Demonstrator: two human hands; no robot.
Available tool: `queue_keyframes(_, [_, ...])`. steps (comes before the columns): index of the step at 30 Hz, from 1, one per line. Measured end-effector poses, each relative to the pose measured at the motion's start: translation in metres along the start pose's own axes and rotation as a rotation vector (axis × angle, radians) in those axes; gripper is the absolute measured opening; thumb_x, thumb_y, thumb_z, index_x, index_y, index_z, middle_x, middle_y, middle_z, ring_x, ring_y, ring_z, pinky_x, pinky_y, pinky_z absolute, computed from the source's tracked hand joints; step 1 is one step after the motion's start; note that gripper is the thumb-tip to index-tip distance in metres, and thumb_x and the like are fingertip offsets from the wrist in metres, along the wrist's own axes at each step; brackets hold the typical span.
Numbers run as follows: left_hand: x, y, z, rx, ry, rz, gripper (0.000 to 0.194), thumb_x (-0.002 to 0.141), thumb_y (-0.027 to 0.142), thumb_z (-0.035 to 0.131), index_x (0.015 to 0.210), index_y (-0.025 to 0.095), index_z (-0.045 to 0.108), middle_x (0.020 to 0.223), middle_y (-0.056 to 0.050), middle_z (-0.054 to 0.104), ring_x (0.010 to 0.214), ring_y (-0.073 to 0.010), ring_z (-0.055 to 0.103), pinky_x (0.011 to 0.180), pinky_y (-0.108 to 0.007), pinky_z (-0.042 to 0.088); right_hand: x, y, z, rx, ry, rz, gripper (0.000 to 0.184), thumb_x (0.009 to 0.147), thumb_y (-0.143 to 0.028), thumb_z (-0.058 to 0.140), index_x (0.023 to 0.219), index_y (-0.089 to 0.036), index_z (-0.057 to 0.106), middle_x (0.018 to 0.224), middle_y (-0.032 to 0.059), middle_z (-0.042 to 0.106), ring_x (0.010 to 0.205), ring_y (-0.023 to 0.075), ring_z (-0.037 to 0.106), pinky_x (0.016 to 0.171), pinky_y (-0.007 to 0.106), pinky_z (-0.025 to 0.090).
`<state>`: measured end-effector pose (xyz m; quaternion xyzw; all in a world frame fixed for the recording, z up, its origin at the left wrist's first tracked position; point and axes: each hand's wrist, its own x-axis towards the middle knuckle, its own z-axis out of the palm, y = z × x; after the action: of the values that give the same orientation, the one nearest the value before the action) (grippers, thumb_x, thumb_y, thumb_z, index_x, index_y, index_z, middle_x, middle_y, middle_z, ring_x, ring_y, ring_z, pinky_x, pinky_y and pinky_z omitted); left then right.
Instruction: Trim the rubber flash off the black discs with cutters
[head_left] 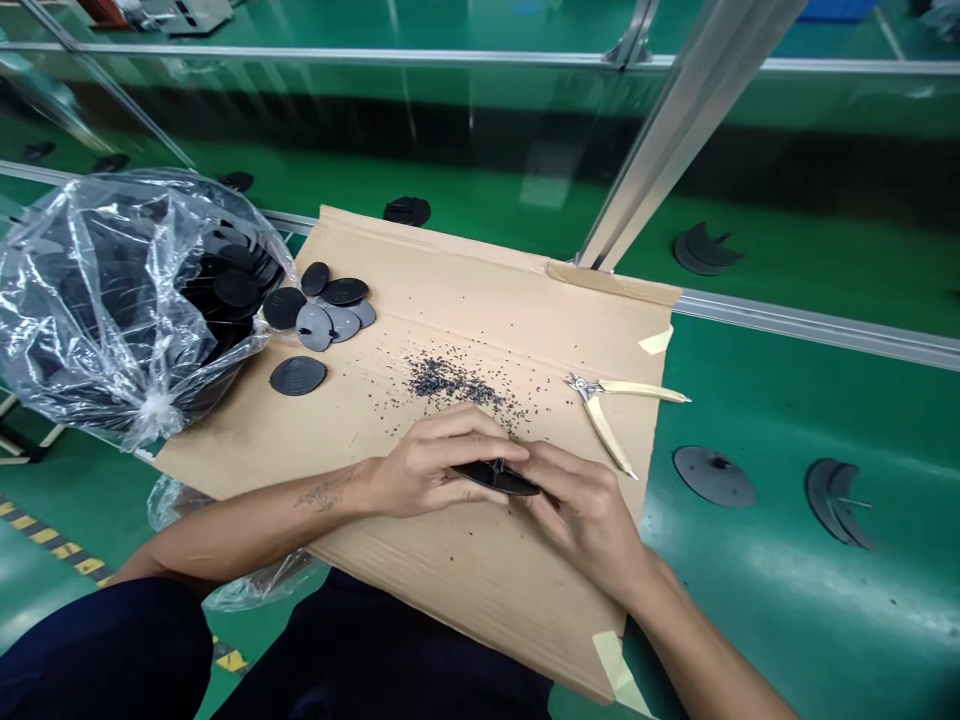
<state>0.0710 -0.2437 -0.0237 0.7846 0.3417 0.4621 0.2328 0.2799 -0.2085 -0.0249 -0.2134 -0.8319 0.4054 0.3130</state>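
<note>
1. Left hand is pinching a black plastic disc; right hand is gripping its right edge.
2. They're holding it above the cardboard sheet.
3. It's looking light, stiff, maybe slippery, its rim probably offering the surest hold.

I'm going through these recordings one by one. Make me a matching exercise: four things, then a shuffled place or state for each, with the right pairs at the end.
Things
1. Cutters
2. Clear plastic bag
3. Tiny black bits
4. Thin black part

Places and states
A. Strewn about the middle of the cardboard
B. Held between the left hand and the right hand
C. Handles spread, one crossing the cardboard's right edge
D. At the picture's left, with dark discs inside

Right pairs
1-C; 2-D; 3-A; 4-B
</note>
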Motion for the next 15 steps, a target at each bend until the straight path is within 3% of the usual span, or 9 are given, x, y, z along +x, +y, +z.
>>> queue_keyframes(4, [-0.0009,-0.0009,-0.0005,0.01,-0.02,0.043,0.029,0.099,0.029,0.059,0.124,0.014,0.063,0.102,-0.01,0.069,0.091,-0.0162,0.065,0.079,-0.031,0.056,0.0021,-0.0024,-0.0035,0.018,-0.031,-0.004,0.024,0.1,-0.015,0.052,0.113,-0.02,0.071,0.095,0.0065,0.071,0.082,0.0163,0.069,0.071,0.029,0.059])
queue_keyframes(9, [-0.0011,0.0006,0.0004,0.036,-0.03,0.052,0.022,0.097,0.023,0.063,0.115,0.012,0.065,0.096,-0.009,0.07,0.086,-0.0154,0.064,0.077,-0.03,0.055,0.001,-0.0026,-0.007,-0.226,-0.142,-0.055,0.025,0.104,-0.022,0.046,0.11,-0.015,0.068,0.099,0.0117,0.07,0.083,0.0197,0.069,0.07,0.033,0.059])
queue_keyframes(12, [-0.001,0.0009,0.0009,0.029,-0.043,0.04,0.023,0.097,0.027,0.063,0.114,0.012,0.065,0.095,-0.009,0.07,0.086,-0.0162,0.064,0.077,-0.031,0.055,-0.0015,-0.0008,-0.0064,-0.322,-0.129,-0.096,0.025,0.104,-0.022,0.044,0.103,-0.013,0.068,0.088,0.0095,0.068,0.075,0.0188,0.067,0.064,0.031,0.057])
queue_keyframes(15, [0.0002,0.0016,0.0003,0.017,-0.042,0.06,0.027,0.096,0.034,0.065,0.112,0.012,0.066,0.093,-0.009,0.07,0.086,-0.0163,0.065,0.077,-0.031,0.056,-0.0032,0.0001,-0.0047,-0.317,-0.11,-0.111,0.024,0.104,-0.02,0.045,0.1,-0.014,0.068,0.087,0.009,0.067,0.079,0.0191,0.068,0.066,0.032,0.058])
